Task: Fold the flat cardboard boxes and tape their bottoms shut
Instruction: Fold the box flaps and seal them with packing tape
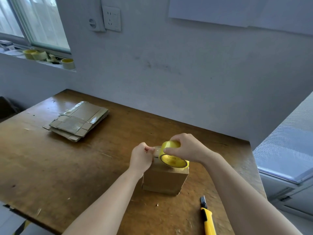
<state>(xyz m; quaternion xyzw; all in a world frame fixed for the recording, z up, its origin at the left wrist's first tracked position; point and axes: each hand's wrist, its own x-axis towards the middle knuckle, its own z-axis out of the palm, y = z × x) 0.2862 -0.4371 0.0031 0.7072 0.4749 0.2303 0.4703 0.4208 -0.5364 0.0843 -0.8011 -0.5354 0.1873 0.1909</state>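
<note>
A small folded cardboard box [165,180] stands on the wooden table [67,167] in front of me. My right hand [188,148] grips a yellow roll of clear tape [172,156] that rests on top of the box. Just left of the roll, my left hand [141,156] pinches the loose tape end against the box's top left edge. A stack of flat cardboard boxes [77,121], some with old tape on them, lies at the far left of the table.
A yellow utility knife [207,217] lies near the table's front edge, right of the box. Several tape rolls [39,55] sit on the window sill at the far left. A wall runs along the table's back edge.
</note>
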